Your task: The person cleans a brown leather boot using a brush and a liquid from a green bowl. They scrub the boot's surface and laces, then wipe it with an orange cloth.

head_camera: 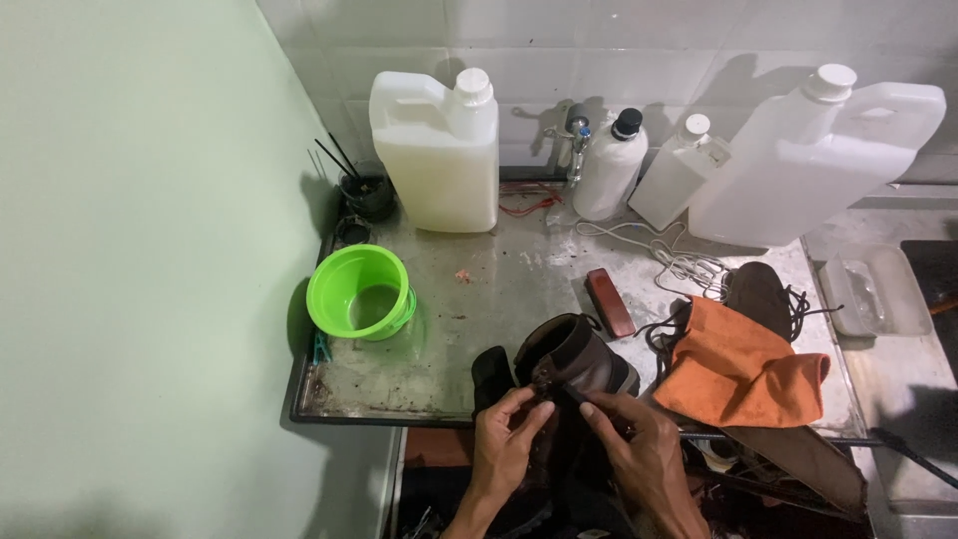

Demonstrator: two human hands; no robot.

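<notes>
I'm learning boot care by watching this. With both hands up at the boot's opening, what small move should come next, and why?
Probably spread the collar a little wider. The left hand and right hand both pinch the upper edge of the brown boot, which stands upright at the metal table edge, its opening only partly parted.

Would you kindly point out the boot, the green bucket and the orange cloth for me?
boot (584, 357): head view, on the brown upper near its opening.
green bucket (344, 271): head view, on its rim at the back.
orange cloth (733, 364): head view, on the middle of the fabric.
</notes>
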